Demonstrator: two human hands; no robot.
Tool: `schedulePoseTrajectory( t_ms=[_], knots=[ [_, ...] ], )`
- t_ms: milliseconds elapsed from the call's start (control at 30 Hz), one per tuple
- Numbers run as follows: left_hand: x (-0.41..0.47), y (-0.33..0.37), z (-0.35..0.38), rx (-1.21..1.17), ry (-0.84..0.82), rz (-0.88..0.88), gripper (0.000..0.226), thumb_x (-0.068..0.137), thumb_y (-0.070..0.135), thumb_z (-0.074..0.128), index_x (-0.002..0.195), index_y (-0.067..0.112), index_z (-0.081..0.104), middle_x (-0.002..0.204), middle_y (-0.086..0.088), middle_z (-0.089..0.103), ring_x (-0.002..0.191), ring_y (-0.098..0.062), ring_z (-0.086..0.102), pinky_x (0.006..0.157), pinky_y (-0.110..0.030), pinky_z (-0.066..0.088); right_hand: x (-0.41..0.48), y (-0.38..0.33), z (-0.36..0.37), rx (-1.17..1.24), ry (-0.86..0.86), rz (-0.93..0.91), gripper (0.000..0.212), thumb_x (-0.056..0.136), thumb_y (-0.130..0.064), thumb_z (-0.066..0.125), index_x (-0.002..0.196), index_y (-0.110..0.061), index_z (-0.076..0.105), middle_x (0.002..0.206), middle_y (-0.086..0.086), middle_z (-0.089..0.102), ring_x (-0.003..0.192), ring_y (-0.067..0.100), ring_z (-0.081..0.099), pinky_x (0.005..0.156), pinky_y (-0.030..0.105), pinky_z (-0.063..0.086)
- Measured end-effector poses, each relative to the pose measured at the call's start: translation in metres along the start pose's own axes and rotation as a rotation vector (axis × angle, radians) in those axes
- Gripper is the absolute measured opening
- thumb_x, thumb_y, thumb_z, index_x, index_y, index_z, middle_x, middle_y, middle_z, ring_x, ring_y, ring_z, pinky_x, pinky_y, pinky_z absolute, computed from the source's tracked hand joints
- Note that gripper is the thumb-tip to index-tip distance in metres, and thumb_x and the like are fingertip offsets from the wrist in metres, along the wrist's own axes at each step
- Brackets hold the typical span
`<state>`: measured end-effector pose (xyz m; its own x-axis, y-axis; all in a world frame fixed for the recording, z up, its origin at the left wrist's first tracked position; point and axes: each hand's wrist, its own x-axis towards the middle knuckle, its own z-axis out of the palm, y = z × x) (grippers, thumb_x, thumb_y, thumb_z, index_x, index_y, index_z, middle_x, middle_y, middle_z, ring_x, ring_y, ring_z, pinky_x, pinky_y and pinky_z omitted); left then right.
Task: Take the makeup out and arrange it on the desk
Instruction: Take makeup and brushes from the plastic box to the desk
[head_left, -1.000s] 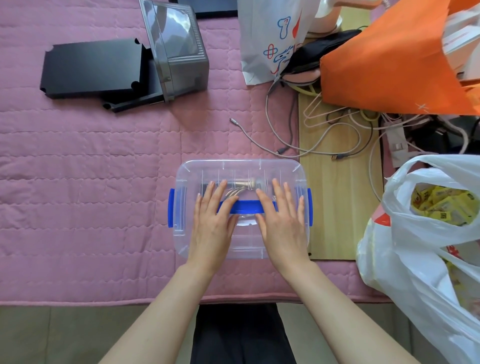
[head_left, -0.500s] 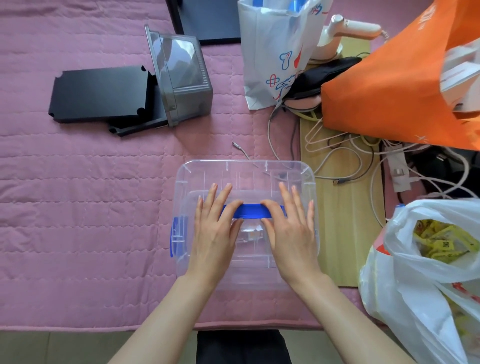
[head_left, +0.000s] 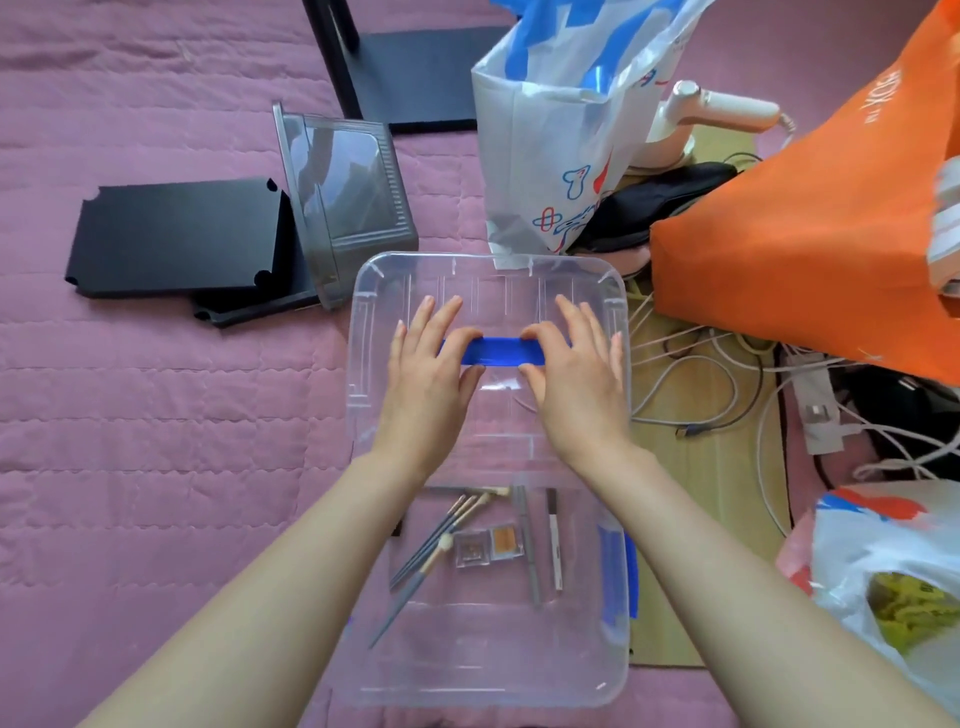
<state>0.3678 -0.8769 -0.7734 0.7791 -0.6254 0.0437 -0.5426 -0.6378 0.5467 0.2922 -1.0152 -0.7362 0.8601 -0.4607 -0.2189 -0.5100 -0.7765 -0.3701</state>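
Nearest me, at 6 o'clock, the clear box (head_left: 483, 675) stands open on the pink-quilted worktop (head_left: 156, 415). The makeup lies on the box's floor: brushes (head_left: 436, 540) at its 9 o'clock, two small eyeshadow pans (head_left: 491, 543) in the middle, pencils (head_left: 530, 545) at 3 o'clock. Beyond it, towards 12, I hold the lid (head_left: 488, 280) clear of the box. My left hand (head_left: 428, 374) and right hand (head_left: 574, 379) each pinch an end of its blue handle (head_left: 501, 352). I judge the opening step nearly done. Next the lid needs setting down on bare quilt, likely at 9 o'clock, which would free both hands for the makeup. A grey tub (head_left: 348, 197) lies tipped at 11 o'clock.
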Motion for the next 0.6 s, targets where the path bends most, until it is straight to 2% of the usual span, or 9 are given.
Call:
schedulePoseTrajectory(
  t_ms=[167,267,467,600],
  knots=[
    [0.024,-0.025,0.041,0.048,-0.138,-0.049,0.023,0.083,0.011,0.069,0.105,0.006,0.062,0.141,-0.017,0.047,0.135,-0.042,0.034,0.106,-0.059,0.031,0.041,0.020,0.036,0.005,-0.115,0.064,0.027,0.086,-0.022,0.065,0.112,-0.022,0.058,0.152,0.007,0.027,0.141,0.027,0.022,0.114,0.054,0.019],
    [0.027,-0.034,0.062,0.077,-0.217,-0.081,0.020,0.084,0.012,0.069,0.102,0.005,0.062,0.142,-0.017,0.046,0.137,-0.040,0.032,0.107,-0.058,0.029,0.051,0.032,0.058,0.000,-0.199,0.087,0.028,0.085,-0.020,0.065,0.112,-0.020,0.058,0.151,0.009,0.027,0.139,0.029,0.023,0.111,0.052,0.026],
    [0.024,-0.044,0.081,0.143,-0.302,-0.104,0.022,0.077,0.007,0.071,0.098,0.008,0.064,0.134,-0.015,0.050,0.129,-0.037,0.039,0.101,-0.058,0.035,0.054,0.045,0.084,-0.037,-0.276,0.098,0.025,0.084,-0.022,0.067,0.108,-0.018,0.061,0.147,0.012,0.029,0.136,0.032,0.023,0.109,0.044,0.029],
    [0.022,-0.045,0.084,0.165,-0.328,-0.116,0.024,0.078,0.006,0.067,0.101,0.014,0.067,0.135,-0.011,0.050,0.127,-0.034,0.040,0.100,-0.050,0.037,0.052,0.049,0.091,-0.058,-0.295,0.092,0.025,0.085,-0.020,0.065,0.110,-0.018,0.061,0.147,0.011,0.028,0.134,0.033,0.023,0.109,0.043,0.027]
  ],
)
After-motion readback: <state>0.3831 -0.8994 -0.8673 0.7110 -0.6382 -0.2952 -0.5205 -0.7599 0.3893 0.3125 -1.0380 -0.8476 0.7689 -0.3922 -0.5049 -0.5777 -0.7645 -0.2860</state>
